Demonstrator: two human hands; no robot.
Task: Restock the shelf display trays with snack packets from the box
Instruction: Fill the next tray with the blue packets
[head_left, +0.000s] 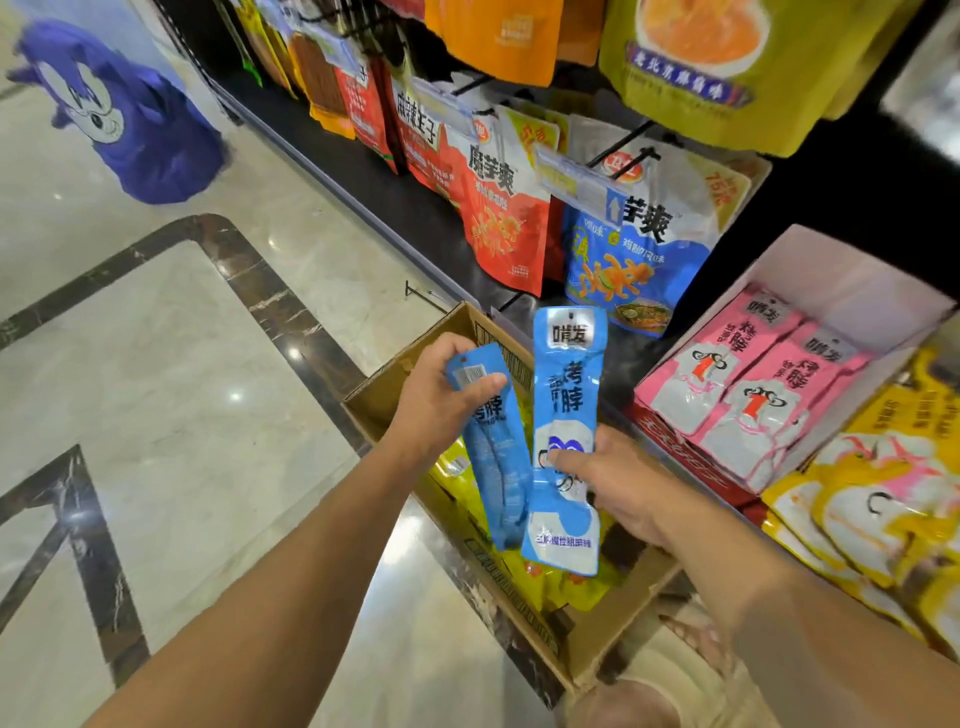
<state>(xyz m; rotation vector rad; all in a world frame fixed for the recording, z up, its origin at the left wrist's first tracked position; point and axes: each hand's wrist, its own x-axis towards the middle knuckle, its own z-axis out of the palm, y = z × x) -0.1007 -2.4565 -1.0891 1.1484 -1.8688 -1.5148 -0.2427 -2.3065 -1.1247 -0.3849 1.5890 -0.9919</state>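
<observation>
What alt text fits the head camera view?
The left hand holds a tilted blue packet and the right hand an upright blue packet above an open cardboard box of yellow packets. A display tray of pink packets stands at right.

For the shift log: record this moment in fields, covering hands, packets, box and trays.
left hand: grips the top of the left packet, blue, tilted
right hand: holds the right packet, blue, upright, thumb on its front
box: open cardboard, on the floor below both hands, holds yellow packets
tray: white walls, on the shelf at right, holds pink packets
yellow stack: on the shelf, nearer than the tray
</observation>
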